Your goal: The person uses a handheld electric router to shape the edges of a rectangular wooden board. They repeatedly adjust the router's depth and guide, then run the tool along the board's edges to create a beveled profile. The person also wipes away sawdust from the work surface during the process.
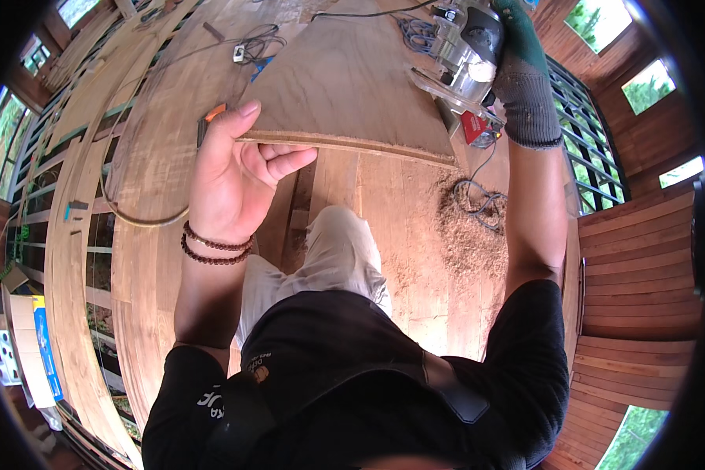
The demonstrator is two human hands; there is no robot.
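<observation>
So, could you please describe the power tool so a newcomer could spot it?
Find the large board held by the left hand. At its right edge, the gloved right hand holds the tool. Unlike the coiled cable nearby, it's silver and black.

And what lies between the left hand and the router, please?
In the head view, the wooden board lies between the left hand and the router.

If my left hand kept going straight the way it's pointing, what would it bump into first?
Probably the wooden board: its edge is right by your left hand, maybe touching already. How deep the gap is, if any, is hard to tell.
</observation>
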